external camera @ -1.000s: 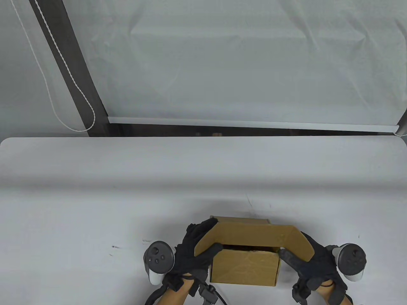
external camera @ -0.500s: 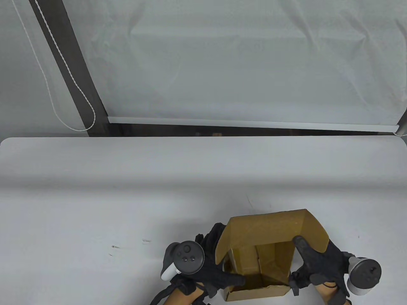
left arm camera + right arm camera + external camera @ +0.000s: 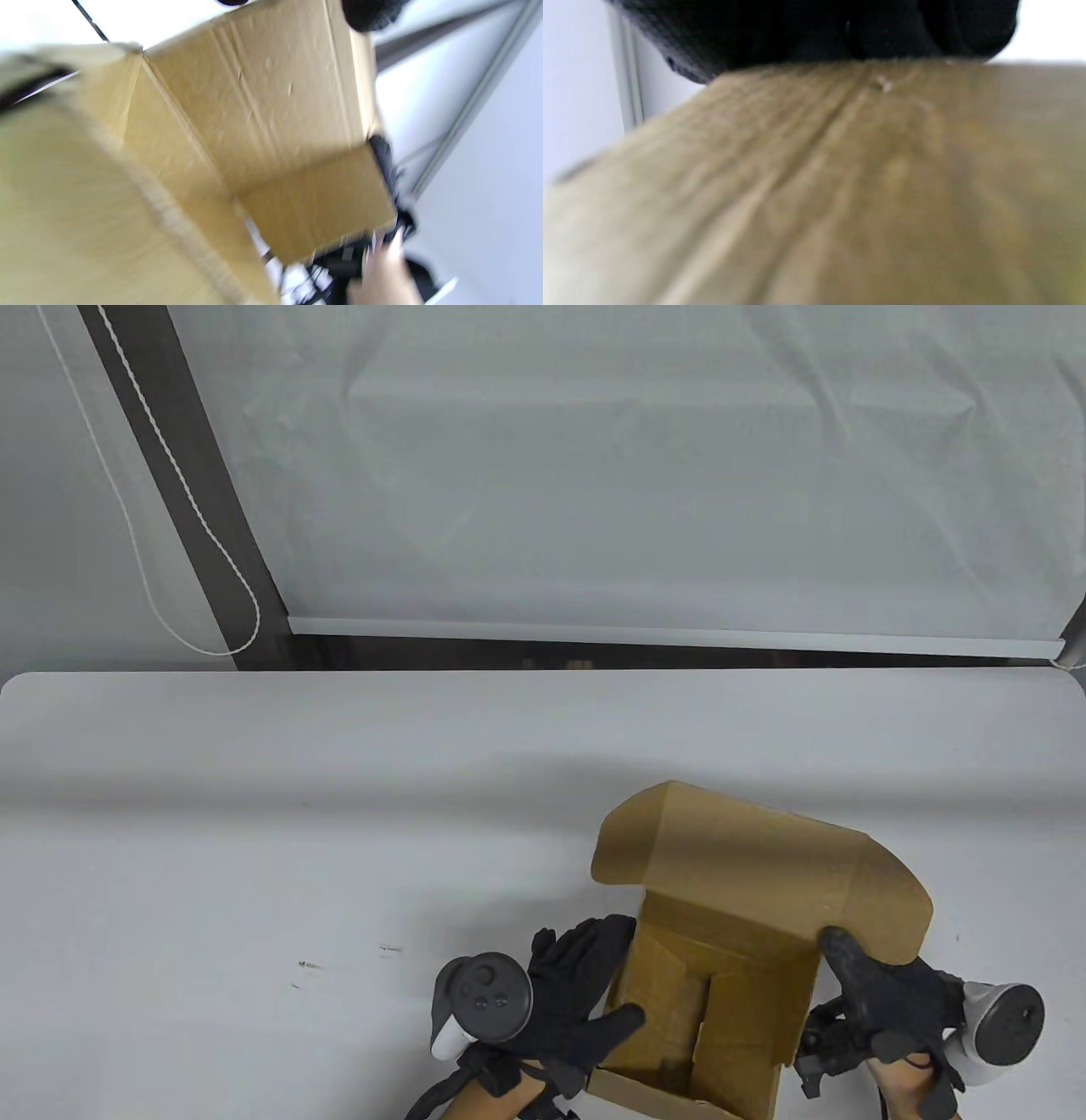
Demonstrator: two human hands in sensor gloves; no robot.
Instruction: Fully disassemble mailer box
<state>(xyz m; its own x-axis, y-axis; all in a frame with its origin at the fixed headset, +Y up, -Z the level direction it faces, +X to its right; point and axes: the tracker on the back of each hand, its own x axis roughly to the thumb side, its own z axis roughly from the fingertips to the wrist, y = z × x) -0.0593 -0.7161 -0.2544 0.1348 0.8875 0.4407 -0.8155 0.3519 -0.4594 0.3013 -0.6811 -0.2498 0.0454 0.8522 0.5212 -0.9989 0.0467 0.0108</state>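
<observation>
The brown cardboard mailer box (image 3: 721, 984) stands open at the table's near edge, its lid (image 3: 755, 857) swung up and back with side flaps spread. My left hand (image 3: 585, 1001) grips the box's left wall, thumb over the rim into the inside. My right hand (image 3: 874, 984) holds the right wall near the lid's right flap, thumb on the cardboard. The left wrist view shows the box's outer wall (image 3: 263, 127), blurred. The right wrist view is filled by blurred cardboard (image 3: 840, 190) under my gloved fingers (image 3: 840, 29).
The white table (image 3: 254, 831) stretches left and far of the box. A white sheet (image 3: 636, 475) hangs behind the table's far edge, with a dark post (image 3: 178, 483) and a white cord (image 3: 170, 560) at the back left.
The lid went from nearly closed to fully swung up and back. The box shifted right and turned. Both hands moved from the lid's front flaps to the side walls.
</observation>
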